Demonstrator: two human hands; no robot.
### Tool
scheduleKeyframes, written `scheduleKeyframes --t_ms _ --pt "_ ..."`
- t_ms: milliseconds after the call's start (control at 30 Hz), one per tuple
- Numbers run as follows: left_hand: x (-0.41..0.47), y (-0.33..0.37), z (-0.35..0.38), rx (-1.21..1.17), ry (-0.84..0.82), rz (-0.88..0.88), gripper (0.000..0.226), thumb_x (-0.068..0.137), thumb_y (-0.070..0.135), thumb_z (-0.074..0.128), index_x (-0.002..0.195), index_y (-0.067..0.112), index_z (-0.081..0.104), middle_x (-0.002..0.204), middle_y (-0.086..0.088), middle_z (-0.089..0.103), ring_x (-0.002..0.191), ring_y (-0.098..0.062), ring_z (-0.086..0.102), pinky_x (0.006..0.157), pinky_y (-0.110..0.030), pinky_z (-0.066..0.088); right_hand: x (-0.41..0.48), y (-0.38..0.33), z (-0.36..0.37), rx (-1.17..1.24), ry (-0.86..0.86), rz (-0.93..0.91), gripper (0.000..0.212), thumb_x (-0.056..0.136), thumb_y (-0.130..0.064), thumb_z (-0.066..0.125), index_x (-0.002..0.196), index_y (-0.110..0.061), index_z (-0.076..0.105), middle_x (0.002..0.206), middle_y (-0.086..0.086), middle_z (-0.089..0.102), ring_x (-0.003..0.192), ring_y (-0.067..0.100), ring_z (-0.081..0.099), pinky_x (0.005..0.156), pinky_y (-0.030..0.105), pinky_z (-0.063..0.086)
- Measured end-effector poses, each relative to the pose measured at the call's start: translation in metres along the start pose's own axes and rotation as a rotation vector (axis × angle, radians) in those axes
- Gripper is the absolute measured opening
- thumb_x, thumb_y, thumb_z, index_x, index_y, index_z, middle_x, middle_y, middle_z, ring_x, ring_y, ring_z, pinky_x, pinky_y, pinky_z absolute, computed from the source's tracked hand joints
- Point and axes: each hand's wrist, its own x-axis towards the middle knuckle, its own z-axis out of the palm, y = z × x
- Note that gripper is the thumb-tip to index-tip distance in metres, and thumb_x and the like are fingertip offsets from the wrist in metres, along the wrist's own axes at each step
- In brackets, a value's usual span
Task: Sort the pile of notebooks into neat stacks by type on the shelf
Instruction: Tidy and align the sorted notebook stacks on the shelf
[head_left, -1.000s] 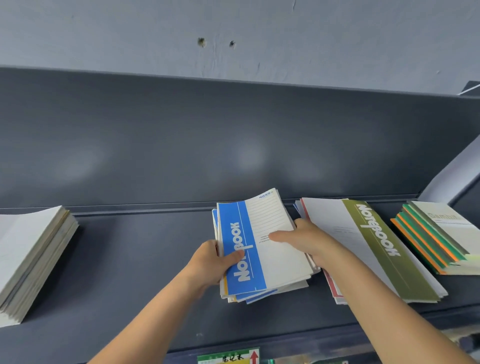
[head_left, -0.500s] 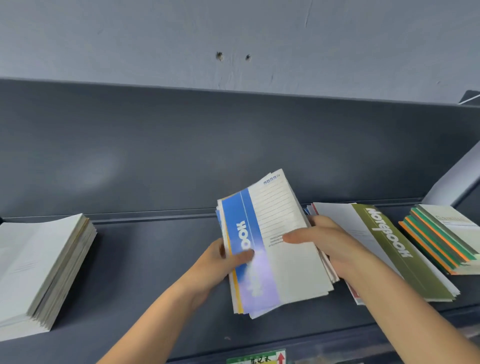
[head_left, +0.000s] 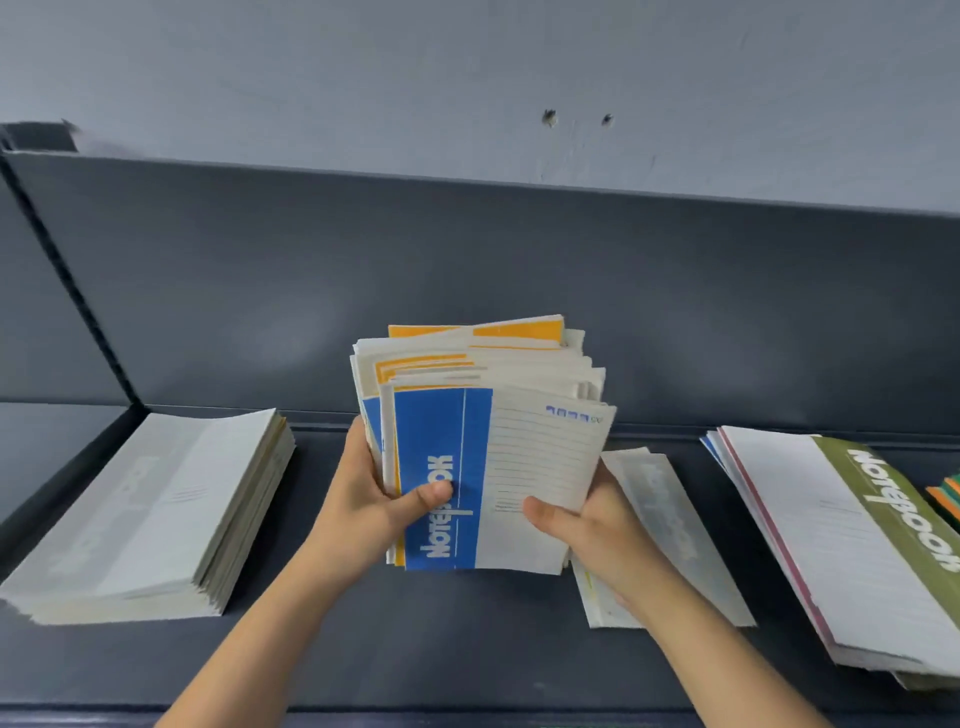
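Both hands, left hand (head_left: 363, 512) and right hand (head_left: 597, 525), grip a tilted notebook bundle (head_left: 483, 447) above the dark shelf (head_left: 415, 639); pale stack (head_left: 150, 514) at nine o'clock.

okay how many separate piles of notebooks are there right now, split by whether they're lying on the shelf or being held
Lying on the shelf: 4, the pale stack, the thin pale pile, the green-topped stack, and the orange-and-green stack cut off by the frame edge.
Held up in both hands: 1, the blue-fronted bundle.
Total: 5
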Motion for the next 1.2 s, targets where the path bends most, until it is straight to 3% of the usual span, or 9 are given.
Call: scheduleKeyframes --t_ms 133,400,567,700,833,933,1033,1100,1200 --pt "-0.007 -0.008 -0.009 0.017 -0.036 -0.027 0.053 0.08 -0.009 0.066 0.117 0.021 0.041 0.112 0.001 0.066 0.095 -0.004 0.07 0.066 -0.017 0.057 0.005 0.019 0.014 0.028 -0.031 0.049 0.049 0.085 -0.008 0.067 0.126 -0.027 0.049 0.119 -0.009 0.064 0.115 0.009 0.057 0.091 0.024 0.049" --pt "0.0 -0.006 -0.007 -0.045 -0.027 -0.018 0.083 0.069 0.015 0.074 0.137 0.033 0.031 0.116 0.013 0.067 0.104 -0.01 0.068 0.068 -0.023 0.058 0.01 0.004 0.016 0.227 -0.03 -0.029 0.075 0.068 -0.015 0.071 0.135 -0.027 0.037 0.118 -0.008 0.065 0.108 0.003 0.061 0.072 0.013 0.052" --pt "0.001 -0.011 0.001 -0.002 -0.01 -0.043 0.08 0.053 0.038 0.084 0.122 0.02 0.047 0.106 0.01 0.072 0.098 -0.015 0.071 0.068 -0.022 0.058 0.015 0.001 0.028 0.226 -0.028 -0.062 0.072 0.066 -0.019 0.074 0.131 -0.023 0.043 0.118 -0.002 0.065 0.11 0.012 0.061 0.075 0.019 0.054" --pt "0.005 -0.014 -0.001 0.081 -0.033 -0.059 0.073 0.063 0.031 0.088 0.122 0.015 0.048 0.103 0.006 0.073 0.093 -0.009 0.071 0.066 -0.019 0.058 0.015 0.004 0.028 0.181 -0.027 -0.057 0.074 0.064 -0.017 0.075 0.13 -0.024 0.042 0.122 -0.001 0.061 0.115 0.013 0.057 0.075 0.02 0.054" --pt "0.015 -0.016 -0.004 0.155 -0.018 -0.025 0.065 0.061 0.027 0.081 0.116 0.013 0.052 0.102 0.002 0.073 0.09 -0.012 0.072 0.066 -0.022 0.059 0.015 0.005 0.014 0.054 -0.067 -0.015 0.072 0.072 -0.017 0.078 0.13 -0.034 0.038 0.129 -0.006 0.054 0.122 0.01 0.05 0.081 0.019 0.053" --pt "0.021 -0.017 -0.003 0.169 -0.004 -0.02 0.061 0.057 0.029 0.078 0.111 0.018 0.052 0.1 0.004 0.072 0.09 -0.013 0.072 0.065 -0.023 0.059 0.012 0.012 -0.017 -0.015 -0.017 0.104 0.082 0.074 -0.057 0.07 0.143 -0.045 0.026 0.149 -0.022 0.032 0.139 0.006 0.028 0.111 0.031 0.029" --pt "0.024 -0.021 -0.003 0.178 0.016 -0.018 0.063 0.059 0.03 0.077 0.114 0.016 0.051 0.102 0.004 0.071 0.089 -0.011 0.072 0.067 -0.026 0.061 0.011 0.033 -0.061 -0.425 0.262 0.327 0.084 0.082 -0.055 0.061 0.15 -0.028 0.019 0.156 -0.005 0.023 0.143 0.021 0.023 0.112 0.04 0.025" --pt "0.025 -0.023 -0.002 0.195 0.022 -0.012 0.065 0.059 0.03 0.078 0.116 0.014 0.051 0.103 0.003 0.071 0.089 -0.01 0.072 0.067 -0.025 0.061 0.008 0.05 -0.086 -0.8 0.292 0.497 0.095 0.078 -0.05 0.069 0.149 -0.015 0.017 0.154 0.01 0.027 0.14 0.033 0.025 0.109 0.043 0.03" --pt "0.028 -0.025 -0.002 0.216 0.028 0.003 0.067 0.059 0.031 0.078 0.117 0.013 0.05 0.104 0.003 0.071 0.089 -0.011 0.072 0.066 -0.025 0.06 0.012 0.058 -0.101 -0.917 0.265 0.676 0.114 0.068 -0.054 0.076 0.149 -0.007 0.011 0.151 0.013 0.029 0.139 0.034 0.028 0.107 0.042 0.034"
